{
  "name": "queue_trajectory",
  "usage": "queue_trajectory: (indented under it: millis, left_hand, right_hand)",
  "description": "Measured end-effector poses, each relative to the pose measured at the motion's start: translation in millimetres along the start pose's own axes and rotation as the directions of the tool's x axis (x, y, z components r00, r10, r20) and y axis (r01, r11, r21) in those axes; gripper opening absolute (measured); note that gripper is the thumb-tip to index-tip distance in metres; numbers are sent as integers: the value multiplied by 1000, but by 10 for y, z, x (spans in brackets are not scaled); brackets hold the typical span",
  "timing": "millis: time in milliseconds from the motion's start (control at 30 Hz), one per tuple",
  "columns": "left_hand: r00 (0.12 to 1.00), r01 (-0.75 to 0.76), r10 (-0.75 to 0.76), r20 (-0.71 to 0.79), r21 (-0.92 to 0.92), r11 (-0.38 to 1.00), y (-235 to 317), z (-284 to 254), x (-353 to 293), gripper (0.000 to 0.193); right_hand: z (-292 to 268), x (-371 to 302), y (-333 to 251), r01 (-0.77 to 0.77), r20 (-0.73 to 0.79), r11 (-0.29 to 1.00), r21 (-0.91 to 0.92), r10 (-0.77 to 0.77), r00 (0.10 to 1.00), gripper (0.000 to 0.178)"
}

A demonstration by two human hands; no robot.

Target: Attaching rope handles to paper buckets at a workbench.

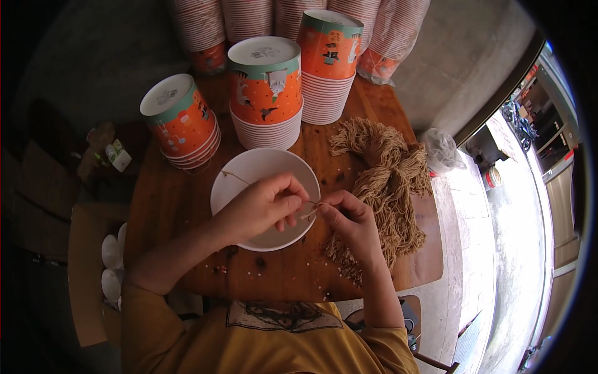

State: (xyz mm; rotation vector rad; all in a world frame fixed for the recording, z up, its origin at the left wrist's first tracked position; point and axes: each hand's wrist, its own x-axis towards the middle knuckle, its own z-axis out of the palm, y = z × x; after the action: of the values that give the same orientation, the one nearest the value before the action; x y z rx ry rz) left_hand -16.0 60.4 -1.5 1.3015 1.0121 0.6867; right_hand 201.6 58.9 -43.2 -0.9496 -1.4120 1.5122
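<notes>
Over a white paper bucket (224, 193), seen from above with its mouth facing up, my two hands meet. My left hand (266, 206) pinches a thin strand of brown twine (235, 177), whose far end sticks out past the knuckles at the upper left. The fingertips of my right hand (350, 218) close on the same twine at the bucket's right rim, where a small loop shows between the hands. Whether the strand passes through the bucket's wall, I cannot tell. A thick bundle of loose brown twine (392, 187) lies just right of my right hand.
Upside-down stacks of orange printed buckets stand behind: a short stack (180, 124), a middle stack (265, 93) and a taller stack (330, 68). Plastic-wrapped stacks (293, 19) line the wall. Small bits dot the wooden table (205, 280). A cardboard box (87, 274) with white cups sits at left.
</notes>
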Motion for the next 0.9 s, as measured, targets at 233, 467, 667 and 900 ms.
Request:
queue_trajectory:
  millis: [233,467,667,900]
  left_hand:
    - [986,-167,149,76,388,907,-191,63,11,19]
    - [996,-90,93,7,361,928,-128,0,-12,14]
    - [995,-96,102,-19,207,974,-78,-64,-29,7]
    - [997,-73,71,27,57,996,-102,-97,-14,7]
  right_hand:
    - [23,47,50,35,54,998,46,-37,998,10]
    - [47,39,10,25,43,1000,5,-25,999,12]
    - [41,59,19,25,50,1000,-1,-25,998,12]
    - [29,74,37,12,63,1000,17,-13,998,12]
